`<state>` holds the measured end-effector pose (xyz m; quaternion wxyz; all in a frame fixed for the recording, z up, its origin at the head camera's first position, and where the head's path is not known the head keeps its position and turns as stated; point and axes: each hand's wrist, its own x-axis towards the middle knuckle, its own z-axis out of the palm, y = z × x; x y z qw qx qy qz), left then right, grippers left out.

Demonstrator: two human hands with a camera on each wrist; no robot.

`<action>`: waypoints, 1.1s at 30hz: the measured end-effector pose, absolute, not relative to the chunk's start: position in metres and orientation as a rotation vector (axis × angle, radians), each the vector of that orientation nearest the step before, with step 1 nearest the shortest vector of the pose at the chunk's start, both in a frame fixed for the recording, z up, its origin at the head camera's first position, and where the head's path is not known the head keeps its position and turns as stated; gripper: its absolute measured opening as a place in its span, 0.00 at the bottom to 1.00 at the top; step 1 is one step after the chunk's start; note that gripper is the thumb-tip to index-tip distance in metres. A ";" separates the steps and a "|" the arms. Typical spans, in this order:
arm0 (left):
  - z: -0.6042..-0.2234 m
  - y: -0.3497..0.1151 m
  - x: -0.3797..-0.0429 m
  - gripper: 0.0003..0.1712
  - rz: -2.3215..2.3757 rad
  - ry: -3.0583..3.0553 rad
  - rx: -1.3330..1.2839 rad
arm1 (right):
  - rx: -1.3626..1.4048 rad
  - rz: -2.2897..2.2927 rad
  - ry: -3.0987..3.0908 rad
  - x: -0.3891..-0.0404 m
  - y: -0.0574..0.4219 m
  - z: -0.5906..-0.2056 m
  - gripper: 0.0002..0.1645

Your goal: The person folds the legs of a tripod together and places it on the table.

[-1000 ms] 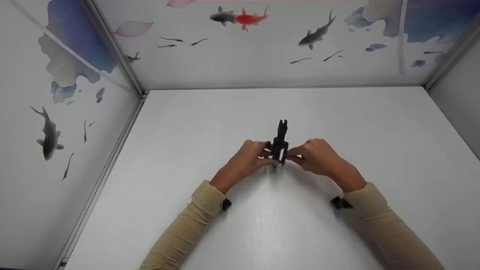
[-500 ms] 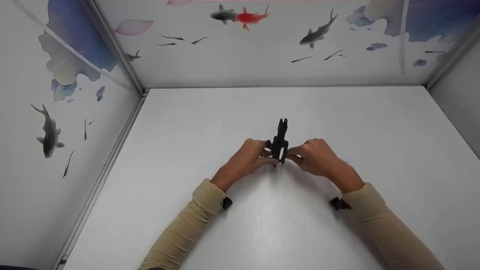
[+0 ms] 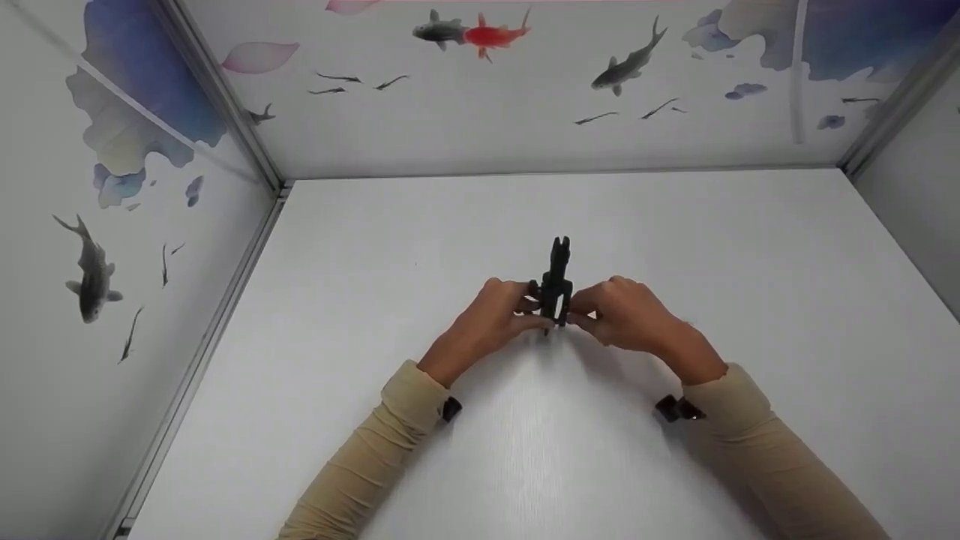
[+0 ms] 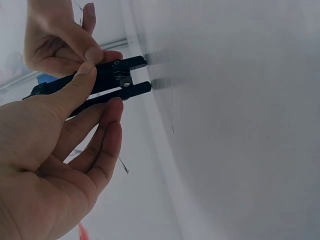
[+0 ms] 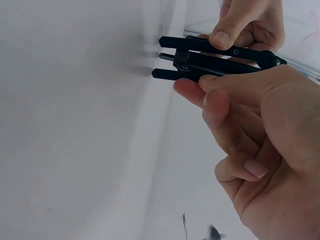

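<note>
A small black mini tripod (image 3: 556, 279) stands upright at mid-table, its legs mostly folded together and a forked top pointing away. From the left, my left hand (image 3: 487, 319) pinches it between thumb and fingers. My right hand (image 3: 626, 313) pinches its right side low down, near the legs. In the left wrist view, my left thumb presses along the tripod's body (image 4: 107, 77), beside two leg ends. Seen from the right wrist, the leg tips (image 5: 170, 42) point at the white tabletop, and the right thumb and index finger hold the near leg.
The white tabletop (image 3: 360, 247) spreads around both hands. Panels painted with fish stand behind (image 3: 480, 127) and to the left (image 3: 45, 360), joined by a metal frame (image 3: 225, 97). Each wrist wears a small black camera (image 3: 670, 409).
The head view has shifted slightly. The right fingertips have moved a little against the tripod's side; the left hand keeps the same hold and the tripod stays where it was.
</note>
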<state>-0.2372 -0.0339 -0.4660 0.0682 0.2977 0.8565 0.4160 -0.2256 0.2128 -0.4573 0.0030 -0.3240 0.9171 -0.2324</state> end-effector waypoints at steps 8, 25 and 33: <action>-0.466 -0.031 -0.237 0.18 1.250 2.600 0.892 | -0.779 -0.731 2.901 -0.216 0.202 -0.450 0.06; -0.469 -0.035 -0.237 0.18 1.297 2.558 0.884 | -0.807 -0.980 2.755 -0.221 0.202 -0.458 0.08; -0.470 -0.036 -0.240 0.19 1.287 2.558 0.925 | -0.721 -1.112 2.680 -0.222 0.203 -0.462 0.09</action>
